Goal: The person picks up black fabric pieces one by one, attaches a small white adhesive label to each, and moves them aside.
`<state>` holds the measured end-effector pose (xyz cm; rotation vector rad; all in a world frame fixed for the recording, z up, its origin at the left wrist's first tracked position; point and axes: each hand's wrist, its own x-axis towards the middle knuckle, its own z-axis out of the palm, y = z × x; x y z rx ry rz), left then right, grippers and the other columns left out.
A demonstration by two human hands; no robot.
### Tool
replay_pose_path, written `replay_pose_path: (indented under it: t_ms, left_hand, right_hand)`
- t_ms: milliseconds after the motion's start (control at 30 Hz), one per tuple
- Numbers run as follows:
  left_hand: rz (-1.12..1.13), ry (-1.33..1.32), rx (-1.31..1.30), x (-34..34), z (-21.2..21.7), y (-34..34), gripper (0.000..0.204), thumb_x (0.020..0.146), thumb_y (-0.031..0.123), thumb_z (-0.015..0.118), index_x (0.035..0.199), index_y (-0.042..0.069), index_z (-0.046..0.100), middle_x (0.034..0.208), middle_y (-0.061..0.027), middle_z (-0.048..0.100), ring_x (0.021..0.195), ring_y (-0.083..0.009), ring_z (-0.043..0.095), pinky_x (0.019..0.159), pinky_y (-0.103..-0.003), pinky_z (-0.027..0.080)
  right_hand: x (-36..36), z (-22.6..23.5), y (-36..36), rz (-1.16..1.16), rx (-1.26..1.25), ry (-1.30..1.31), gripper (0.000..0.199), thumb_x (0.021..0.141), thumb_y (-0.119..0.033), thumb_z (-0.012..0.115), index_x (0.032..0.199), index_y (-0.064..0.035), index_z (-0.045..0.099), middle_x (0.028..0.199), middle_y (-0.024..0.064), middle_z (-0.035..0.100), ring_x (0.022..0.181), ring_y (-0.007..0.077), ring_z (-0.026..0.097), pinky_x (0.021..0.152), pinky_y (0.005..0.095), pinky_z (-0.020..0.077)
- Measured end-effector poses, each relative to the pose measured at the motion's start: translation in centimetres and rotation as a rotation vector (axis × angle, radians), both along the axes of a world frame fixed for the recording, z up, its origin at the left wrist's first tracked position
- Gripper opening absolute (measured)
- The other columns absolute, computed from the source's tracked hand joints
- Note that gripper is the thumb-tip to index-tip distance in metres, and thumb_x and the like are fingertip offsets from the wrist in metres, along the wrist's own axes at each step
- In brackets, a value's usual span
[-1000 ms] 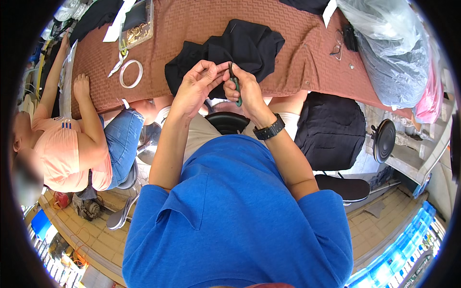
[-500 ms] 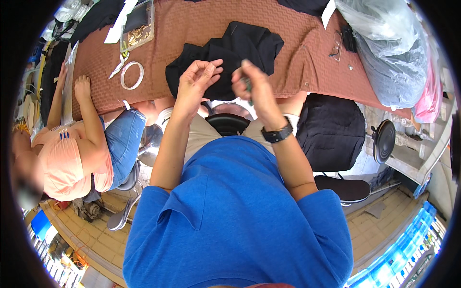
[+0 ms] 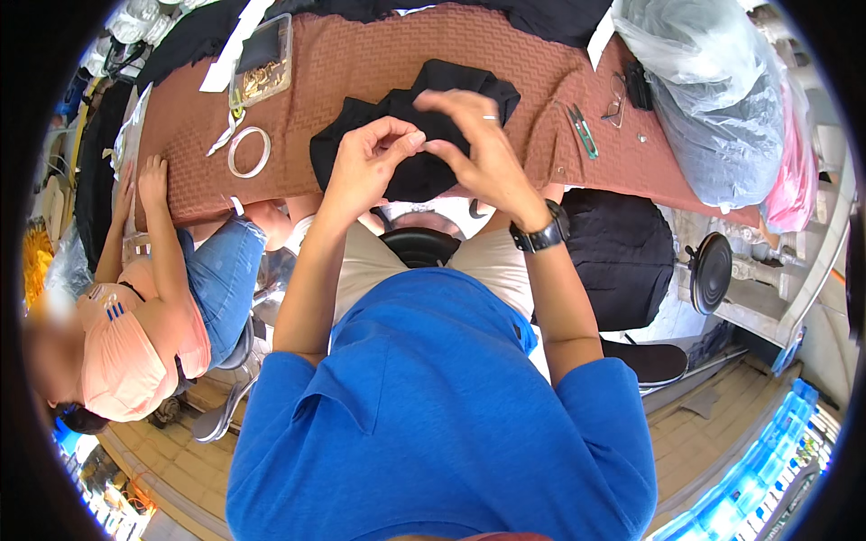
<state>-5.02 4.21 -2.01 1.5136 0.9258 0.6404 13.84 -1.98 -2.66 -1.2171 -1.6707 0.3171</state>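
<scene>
On the right of the counter (image 3: 361, 54), green-handled thread snips (image 3: 585, 133) are now laid down, so the right hand (image 3: 484, 149) is freed and spread beside the left hand (image 3: 368, 169), which is pinched on nothing discernible, above crumpled black fabric (image 3: 415, 178).

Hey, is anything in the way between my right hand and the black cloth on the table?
No, nothing visible. Your right hand is over the black cloth in this view, close to your left hand. The green snips lie clear of that path, to the right on the brown tablecloth.
</scene>
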Motion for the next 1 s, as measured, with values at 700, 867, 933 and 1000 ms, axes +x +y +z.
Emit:
replay_pose_path:
  t_ms: [700, 867, 933, 1000]
  left_hand:
    - [-0.105, -0.745, -0.340, -1.4, 0.8, 0.1, 0.048, 0.099, 0.008, 0.064, 0.145, -0.002, 0.051, 0.141, -0.0125, 0.058, 0.092, -0.0091, 0.059, 0.084, -0.024, 0.051]
    - [-0.136, -0.463, -0.148, 0.0, 3.0, -1.5, 0.052, 0.098, 0.004, 0.062, 0.147, -0.001, 0.048, 0.149, -0.0140, 0.052, 0.080, -0.0068, 0.060, 0.079, -0.023, 0.052]
    - [-0.166, -0.393, -0.088, 0.3, 3.4, -1.7, 0.052, 0.097, 0.002, 0.061, 0.147, -0.001, 0.048, 0.149, -0.0134, 0.053, 0.079, -0.0068, 0.060, 0.080, -0.023, 0.052]
    - [-0.195, -0.366, -0.058, 0.5, 3.7, -2.0, 0.051, 0.096, 0.001, 0.060, 0.146, -0.001, 0.049, 0.148, -0.0127, 0.053, 0.076, -0.0067, 0.060, 0.079, -0.023, 0.052]
  right_hand:
    - [1.6, 0.8, -1.7, 0.110, -0.170, 1.266, 0.007, 0.100, -0.008, 0.066, 0.101, -0.0010, 0.068, 0.103, 0.0100, 0.072, 0.085, 0.0140, 0.068, 0.081, 0.0275, 0.0564]
    - [1.4, 1.0, -2.3, 0.165, -0.218, 1.155, 0.008, 0.100, -0.008, 0.065, 0.101, -0.0004, 0.066, 0.098, 0.0095, 0.071, 0.081, 0.0129, 0.067, 0.076, 0.0264, 0.0555]
    - [1.3, 0.8, -2.6, 0.181, -0.260, 1.026, 0.008, 0.100, -0.009, 0.066, 0.102, -0.0008, 0.067, 0.095, 0.0073, 0.070, 0.079, 0.0118, 0.066, 0.074, 0.0255, 0.0543]
    - [0.9, 1.1, -3.0, 0.185, -0.339, 0.919, 0.012, 0.097, -0.011, 0.071, 0.104, -0.0014, 0.070, 0.092, 0.0032, 0.070, 0.079, 0.0084, 0.063, 0.072, 0.0240, 0.0519]
